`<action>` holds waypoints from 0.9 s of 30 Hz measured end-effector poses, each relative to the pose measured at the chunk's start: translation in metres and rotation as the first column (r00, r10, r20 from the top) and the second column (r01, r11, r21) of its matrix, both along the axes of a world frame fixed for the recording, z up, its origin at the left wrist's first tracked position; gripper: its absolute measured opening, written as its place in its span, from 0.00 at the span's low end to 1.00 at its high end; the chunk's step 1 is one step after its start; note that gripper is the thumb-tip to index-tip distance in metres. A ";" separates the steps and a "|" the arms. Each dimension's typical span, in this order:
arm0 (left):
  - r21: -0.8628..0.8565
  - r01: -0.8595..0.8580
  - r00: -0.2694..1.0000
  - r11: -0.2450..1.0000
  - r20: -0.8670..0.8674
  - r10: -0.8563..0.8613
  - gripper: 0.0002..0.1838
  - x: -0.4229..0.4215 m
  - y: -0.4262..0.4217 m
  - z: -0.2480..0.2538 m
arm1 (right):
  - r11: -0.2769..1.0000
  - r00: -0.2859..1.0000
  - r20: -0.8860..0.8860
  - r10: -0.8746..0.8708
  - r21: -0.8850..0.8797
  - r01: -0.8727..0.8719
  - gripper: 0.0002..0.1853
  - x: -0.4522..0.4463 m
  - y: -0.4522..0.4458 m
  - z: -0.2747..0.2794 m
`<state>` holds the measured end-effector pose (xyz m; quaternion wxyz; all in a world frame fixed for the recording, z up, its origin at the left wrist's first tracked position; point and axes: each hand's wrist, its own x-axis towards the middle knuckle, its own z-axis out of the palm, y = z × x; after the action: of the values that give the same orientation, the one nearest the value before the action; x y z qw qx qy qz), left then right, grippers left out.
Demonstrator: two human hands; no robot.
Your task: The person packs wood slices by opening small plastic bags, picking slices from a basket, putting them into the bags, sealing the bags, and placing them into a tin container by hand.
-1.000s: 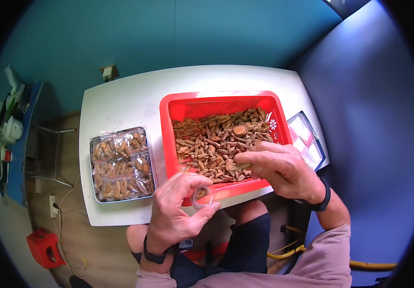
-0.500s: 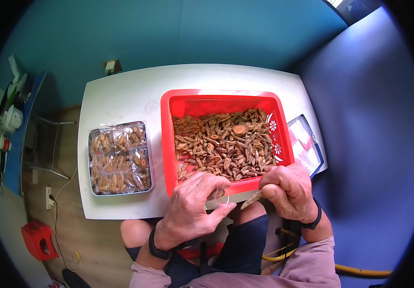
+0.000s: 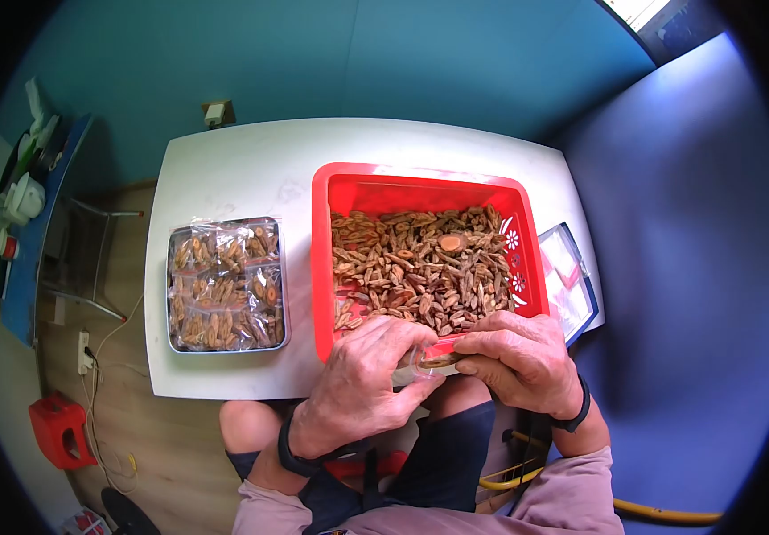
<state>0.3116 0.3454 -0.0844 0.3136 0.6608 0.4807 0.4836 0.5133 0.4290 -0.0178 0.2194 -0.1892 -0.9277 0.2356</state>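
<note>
My left hand [image 3: 368, 374] holds a small clear plastic bag [image 3: 425, 358] by its edges, its mouth spread round towards the right. My right hand [image 3: 520, 364] pinches a brown dried slice [image 3: 442, 360], whose tip is at the bag's mouth. Both hands are over the front rim of a red basket [image 3: 322, 259]. Inside the basket lie many brown dried pieces [image 3: 402, 267], with one larger round orange-brown slice [image 3: 451, 242] on top. To the left, a metal tray [image 3: 287, 312] holds several filled clear bags [image 3: 224, 290].
The white table [image 3: 250, 160] bears everything. A dark-edged tray [image 3: 591, 294] with clear and pink-edged bags is right of the basket. On the floor at left are a red stool [image 3: 61, 431] and a power strip [image 3: 83, 352]. A blue side table [image 3: 32, 267] holds kitchenware.
My right hand came down from over the basket with a slice and moved left to the bag. My left hand shifted right with the bag. The view has turned slightly.
</note>
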 end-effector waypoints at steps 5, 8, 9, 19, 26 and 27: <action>-0.024 0.001 1.000 1.000 -0.020 -0.002 0.20 0.000 -0.001 0.001 | 0.999 0.995 0.088 0.051 0.007 -0.052 0.14 -0.006 -0.001 0.010; -0.020 -0.004 1.000 1.000 -0.019 0.004 0.20 0.000 0.000 0.000 | 0.998 0.990 0.123 0.070 -0.004 -0.070 0.16 -0.007 -0.003 0.006; -0.014 -0.006 1.000 1.000 -0.016 0.006 0.20 0.001 0.000 0.000 | 0.997 0.990 0.124 0.071 -0.004 -0.071 0.16 -0.010 -0.003 0.006; -0.004 -0.022 1.000 1.000 -0.015 0.022 0.18 -0.001 0.002 -0.002 | 0.997 0.993 0.111 0.031 -0.073 -0.023 0.16 -0.020 -0.003 0.000; -0.011 -0.012 1.000 1.000 -0.022 0.012 0.19 0.000 0.002 -0.002 | 0.996 0.988 0.151 0.036 -0.085 -0.023 0.11 -0.019 0.001 -0.007; -0.018 -0.007 1.000 1.000 -0.020 0.007 0.20 0.000 0.002 -0.003 | 0.996 0.988 0.149 0.038 -0.084 -0.025 0.11 -0.019 0.002 -0.007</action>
<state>0.3111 0.3479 -0.0873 0.3129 0.6613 0.4903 0.4737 0.4945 0.4310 -0.0250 0.1371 -0.2005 -0.9340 0.2619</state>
